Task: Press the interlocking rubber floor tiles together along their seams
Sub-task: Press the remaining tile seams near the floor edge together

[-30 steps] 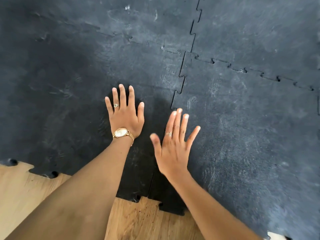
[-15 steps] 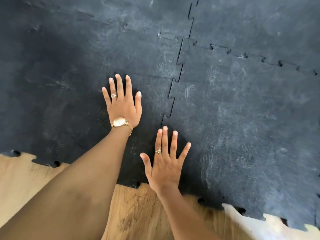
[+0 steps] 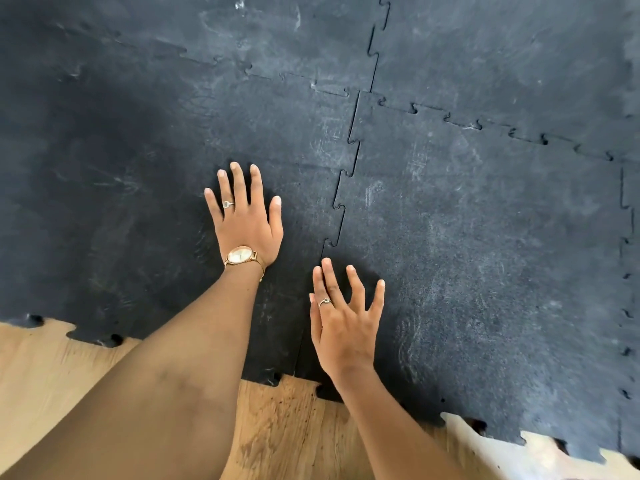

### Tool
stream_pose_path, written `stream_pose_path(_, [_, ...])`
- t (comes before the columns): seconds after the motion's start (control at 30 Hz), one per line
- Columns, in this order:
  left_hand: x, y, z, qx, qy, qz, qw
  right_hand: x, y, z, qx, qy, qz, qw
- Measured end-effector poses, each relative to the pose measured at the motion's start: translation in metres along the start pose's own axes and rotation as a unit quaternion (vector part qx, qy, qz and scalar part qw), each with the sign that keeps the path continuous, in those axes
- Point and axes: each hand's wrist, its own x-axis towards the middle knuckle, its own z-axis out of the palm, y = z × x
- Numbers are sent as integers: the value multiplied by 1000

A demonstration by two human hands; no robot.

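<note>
Head view looks down on dark interlocking rubber floor tiles laid over a wooden floor, which shows along the 6 o'clock edge. Two seams meet at about 12 o'clock: a vertical seam with puzzle-shaped tabs running down through the middle, and a horizontal seam crossing toward 2 o'clock. The vertical seam shows a thin dark gap along its tabs; nearer the 6 o'clock edge it narrows to a fine line between the 2 hands.

At about 9 o'clock of the seam, the left hand lies flat on the left tile, palm down, fingers straight and close together, holding nothing. A gold wristwatch sits on its wrist and a ring on 1 finger.

At about 6 o'clock, the right hand is spread wide with fingers fanned, holding nothing. Its index side sits right over the lower end of the vertical seam, and the rest of it covers the right tile. Whether its palm presses the rubber or is slightly lifted cannot be told. It wears a ring with a dark stone.

Toothed tile edges with small round notches run along the border with the wood. A third seam runs vertically at 3 o'clock. Pale scuffs mark the rubber surface.
</note>
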Motion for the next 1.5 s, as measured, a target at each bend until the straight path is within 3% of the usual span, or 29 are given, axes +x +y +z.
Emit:
stream_pose_path(0.1, [0,0,-2,1,-4,2,1000,10,-17,-11,16,-6,57,998])
stream_pose_path(0.23, [1,-1,1,-14,-3,0,1000,78,-10,-40,120,198,81,969])
stream_pose_path(0.3, [1,-2,2,-15,4,2,1000,110,-5,-46,134,238,76,959])
stream_pose_path(0.33, [2,-2,4,-14,9,3,1000,118,-4,-41,99,226,80,966])
stream_pose_path(0.4, [2,-4,6,-12,11,1,1000,119,0,-19,28,118,79,989])
stream_pose_path(0.5, [2,-1,3,4,7,6,1000,119,8,8,3,15,88,996])
stream_pose_path(0.63, [-1,-1,-1,-8,-3,4,1000,119,7,6,-5,24,90,996])
stream_pose_path(0.8, [2,-3,5,-3,8,6,1000,191,8,-22,61,173,137,973])
stream_pose_path(0.97, [4,-3,6,-5,10,0,1000,222,17,-6,36,77,58,995])
stream_pose_path(1.07, [1,0,-2,-8,-5,2,1000,221,19,-9,71,67,54,994])
stream_pose_path(1.17, [1,-1,-1,-8,0,2,1000,233,5,-25,210,172,12,962])
stream_pose_path(1.23, [2,-3,4,-11,7,4,1000,243,0,-30,216,236,-39,947])
stream_pose_path(1.37, [2,-2,5,-6,17,5,1000,254,2,-14,87,109,-96,985])
stream_pose_path(1.5, [1,-2,2,-8,11,4,1000,248,5,-17,141,98,-100,980])
